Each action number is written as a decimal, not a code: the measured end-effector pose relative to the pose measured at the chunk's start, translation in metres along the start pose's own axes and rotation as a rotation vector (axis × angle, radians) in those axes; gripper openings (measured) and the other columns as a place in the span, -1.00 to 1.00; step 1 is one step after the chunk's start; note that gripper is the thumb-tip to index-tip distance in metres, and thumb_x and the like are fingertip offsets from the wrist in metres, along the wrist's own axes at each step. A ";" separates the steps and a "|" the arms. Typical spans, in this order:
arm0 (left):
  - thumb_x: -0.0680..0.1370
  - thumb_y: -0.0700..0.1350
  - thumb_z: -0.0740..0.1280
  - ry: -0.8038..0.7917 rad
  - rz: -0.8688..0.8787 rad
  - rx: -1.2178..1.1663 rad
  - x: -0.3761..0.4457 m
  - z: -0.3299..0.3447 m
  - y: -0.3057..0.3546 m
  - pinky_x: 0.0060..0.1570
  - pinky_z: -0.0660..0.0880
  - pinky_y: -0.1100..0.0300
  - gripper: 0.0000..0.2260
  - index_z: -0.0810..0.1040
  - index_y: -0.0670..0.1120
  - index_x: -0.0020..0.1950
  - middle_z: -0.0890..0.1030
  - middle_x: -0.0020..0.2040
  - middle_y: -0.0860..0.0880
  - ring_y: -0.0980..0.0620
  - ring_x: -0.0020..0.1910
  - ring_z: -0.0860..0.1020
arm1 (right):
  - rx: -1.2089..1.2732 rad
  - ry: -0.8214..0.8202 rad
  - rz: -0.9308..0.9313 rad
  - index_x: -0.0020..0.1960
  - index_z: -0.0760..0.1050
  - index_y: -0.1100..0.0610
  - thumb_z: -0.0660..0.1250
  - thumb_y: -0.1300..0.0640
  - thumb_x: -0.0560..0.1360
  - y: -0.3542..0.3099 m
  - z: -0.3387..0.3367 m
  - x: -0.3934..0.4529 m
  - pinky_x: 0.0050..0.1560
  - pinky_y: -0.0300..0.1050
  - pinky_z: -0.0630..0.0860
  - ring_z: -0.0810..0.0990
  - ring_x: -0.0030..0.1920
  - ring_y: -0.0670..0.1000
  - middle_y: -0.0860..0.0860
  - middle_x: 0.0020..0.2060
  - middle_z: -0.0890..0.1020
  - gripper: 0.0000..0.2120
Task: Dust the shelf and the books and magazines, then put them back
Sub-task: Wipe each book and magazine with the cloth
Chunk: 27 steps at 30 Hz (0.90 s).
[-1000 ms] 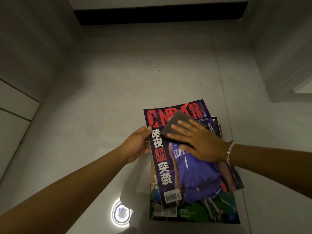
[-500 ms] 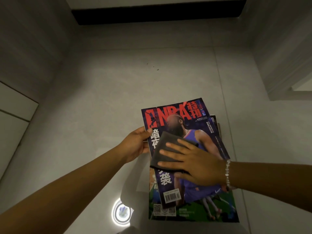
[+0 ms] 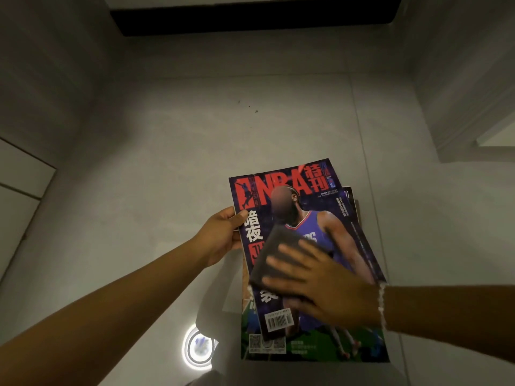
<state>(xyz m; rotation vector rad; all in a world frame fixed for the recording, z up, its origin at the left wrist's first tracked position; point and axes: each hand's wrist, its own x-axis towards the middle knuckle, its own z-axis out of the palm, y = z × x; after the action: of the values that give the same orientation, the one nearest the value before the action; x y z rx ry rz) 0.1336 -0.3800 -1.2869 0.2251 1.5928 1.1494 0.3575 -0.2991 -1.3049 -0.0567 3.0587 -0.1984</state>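
Observation:
A purple basketball magazine (image 3: 315,207) with red title letters lies on top of a small pile of magazines; a green-covered one (image 3: 320,349) shows beneath it at the near end. My left hand (image 3: 223,235) grips the top magazine's left edge with the thumb on the cover. My right hand (image 3: 326,285), blurred by motion, presses a dark grey folded cloth (image 3: 278,252) flat onto the middle of the cover, fingers spread over it. A bead bracelet circles my right wrist.
The pile is held over a pale grey tiled floor (image 3: 172,151). A round glare of light (image 3: 199,347) reflects on the floor near the bottom. Grey walls rise left and right, with a dark gap (image 3: 250,18) at the far end.
My right hand has slid the cloth from the top of the cover down to its middle, uncovering the title and the player's picture. The left hand has kept its hold on the edge.

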 end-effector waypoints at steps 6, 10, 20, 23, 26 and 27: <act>0.64 -0.08 0.17 0.025 0.007 0.037 -0.001 0.001 0.000 -0.09 0.59 0.11 -0.80 0.52 -0.10 0.16 0.66 -0.02 -0.08 -0.03 -0.10 0.64 | -0.060 -0.063 -0.230 0.49 0.13 -0.19 -0.04 -0.19 0.60 0.017 -0.002 -0.005 0.47 0.09 -0.12 0.05 0.51 0.02 -0.08 0.49 0.19 -0.54; 0.64 -0.08 0.17 0.024 0.024 0.047 -0.002 0.001 0.000 -0.18 0.57 0.15 -0.82 0.53 -0.09 0.11 0.66 -0.08 -0.05 0.00 -0.14 0.64 | -0.037 -0.041 0.089 0.52 0.06 -0.15 -0.13 -0.17 0.63 0.075 -0.010 -0.003 0.45 0.10 -0.06 0.13 0.50 0.09 -0.02 0.49 0.18 -0.53; 0.64 -0.06 0.18 0.042 0.009 0.076 -0.003 0.002 0.000 -0.14 0.58 0.14 -0.75 0.50 -0.14 0.23 0.67 -0.05 -0.05 0.00 -0.12 0.65 | 0.015 -0.077 -0.082 0.52 0.10 -0.15 -0.02 -0.17 0.62 0.024 -0.006 -0.073 0.42 0.07 0.05 0.10 0.52 0.06 -0.07 0.50 0.20 -0.52; 0.63 -0.06 0.18 0.057 0.024 0.109 -0.003 0.003 0.001 -0.18 0.57 0.17 -0.75 0.49 -0.14 0.24 0.66 -0.05 -0.06 0.00 -0.13 0.64 | 0.007 -0.100 -0.128 0.52 0.09 -0.16 -0.01 -0.17 0.61 0.032 -0.006 -0.083 0.43 0.05 0.05 0.12 0.51 0.02 -0.10 0.49 0.22 -0.52; 0.64 -0.06 0.17 0.078 0.034 0.114 -0.004 0.004 0.001 -0.23 0.55 0.21 -0.76 0.49 -0.13 0.23 0.65 -0.06 -0.05 0.00 -0.13 0.63 | 0.046 -0.080 0.017 0.52 0.09 -0.13 -0.07 -0.15 0.63 0.061 -0.007 -0.067 0.45 0.05 0.01 0.08 0.51 0.06 -0.03 0.50 0.19 -0.53; 0.64 -0.06 0.17 0.081 0.035 0.115 -0.004 0.004 0.001 -0.25 0.55 0.22 -0.76 0.49 -0.13 0.23 0.65 -0.06 -0.05 0.01 -0.14 0.63 | 0.050 -0.078 0.070 0.52 0.09 -0.12 -0.09 -0.15 0.63 0.071 -0.007 -0.061 0.45 0.05 0.00 0.06 0.52 0.06 -0.02 0.51 0.18 -0.53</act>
<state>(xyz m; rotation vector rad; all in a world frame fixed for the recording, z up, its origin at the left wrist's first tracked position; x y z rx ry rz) 0.1382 -0.3794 -1.2831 0.2853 1.7349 1.1070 0.4150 -0.2251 -1.3028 0.0444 2.9704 -0.2616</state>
